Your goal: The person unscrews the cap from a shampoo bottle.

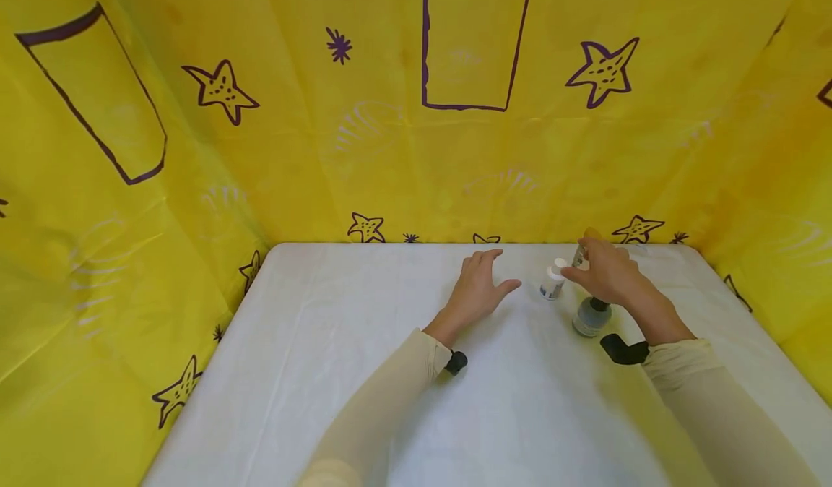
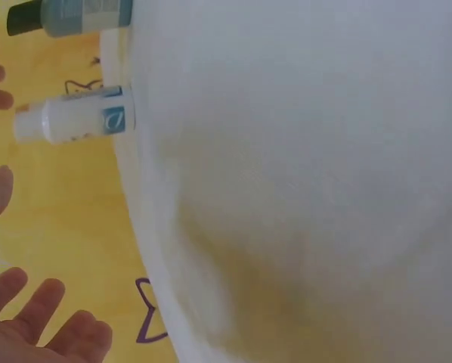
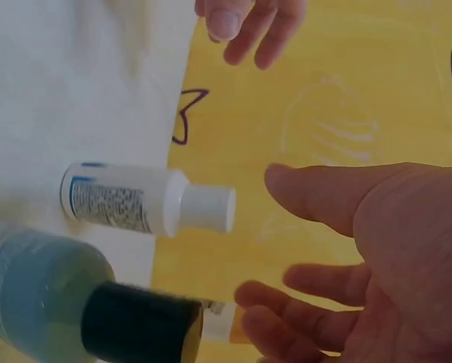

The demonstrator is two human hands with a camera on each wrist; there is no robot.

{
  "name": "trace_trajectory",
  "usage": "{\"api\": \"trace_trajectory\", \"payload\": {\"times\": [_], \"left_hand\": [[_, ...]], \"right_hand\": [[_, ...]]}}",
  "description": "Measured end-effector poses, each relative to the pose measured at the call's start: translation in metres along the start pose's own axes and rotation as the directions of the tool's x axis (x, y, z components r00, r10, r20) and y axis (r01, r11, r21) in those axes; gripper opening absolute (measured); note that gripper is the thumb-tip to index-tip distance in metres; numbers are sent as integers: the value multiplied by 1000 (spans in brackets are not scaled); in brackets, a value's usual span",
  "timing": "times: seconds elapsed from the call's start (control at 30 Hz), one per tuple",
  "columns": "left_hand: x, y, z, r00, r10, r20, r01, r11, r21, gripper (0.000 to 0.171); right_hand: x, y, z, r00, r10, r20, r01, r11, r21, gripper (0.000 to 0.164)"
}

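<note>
My right hand (image 1: 611, 270) is over a group of bottles, its thumb apart from its fingers. In the right wrist view, the thumb (image 3: 317, 193) points towards the cap of a white bottle (image 3: 120, 198) with a small gap between. The fingers overlap a third, mostly hidden bottle (image 1: 578, 257) with an orange-yellow top; whether they touch it I cannot tell. A blue-green bottle with a black cap (image 1: 591, 319) stands under the palm. To the left, my left hand (image 1: 477, 285) hovers with thumb and fingers spread, holding nothing.
The bottles stand on a table with a white cover (image 1: 338, 342), towards its far right. Yellow patterned curtains (image 1: 292, 147) hang along the back and both sides. A black wrist camera mount (image 1: 624, 350) sticks out close to the blue-green bottle.
</note>
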State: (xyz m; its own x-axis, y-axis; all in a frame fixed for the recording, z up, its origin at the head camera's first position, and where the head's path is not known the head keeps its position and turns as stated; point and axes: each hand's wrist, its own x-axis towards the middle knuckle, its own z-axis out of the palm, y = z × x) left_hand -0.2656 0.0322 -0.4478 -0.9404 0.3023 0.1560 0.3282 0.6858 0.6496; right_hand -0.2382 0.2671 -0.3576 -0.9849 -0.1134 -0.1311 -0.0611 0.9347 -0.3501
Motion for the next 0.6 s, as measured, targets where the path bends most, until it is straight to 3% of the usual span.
{"api": "trace_trajectory", "payload": {"times": [0.17, 0.37, 0.6], "left_hand": [[12, 12, 13, 999, -34, 24, 35, 996, -80, 72], [24, 23, 32, 998, -46, 50, 53, 985, -163, 72], [30, 29, 51, 996, -59, 65, 71, 977, -202, 70]], "right_hand": [[6, 6, -6, 998, -19, 58, 19, 1000, 3, 72], [16, 4, -8, 996, -75, 49, 74, 997, 16, 67], [24, 0, -5, 997, -60, 49, 60, 998, 2, 68]]}}
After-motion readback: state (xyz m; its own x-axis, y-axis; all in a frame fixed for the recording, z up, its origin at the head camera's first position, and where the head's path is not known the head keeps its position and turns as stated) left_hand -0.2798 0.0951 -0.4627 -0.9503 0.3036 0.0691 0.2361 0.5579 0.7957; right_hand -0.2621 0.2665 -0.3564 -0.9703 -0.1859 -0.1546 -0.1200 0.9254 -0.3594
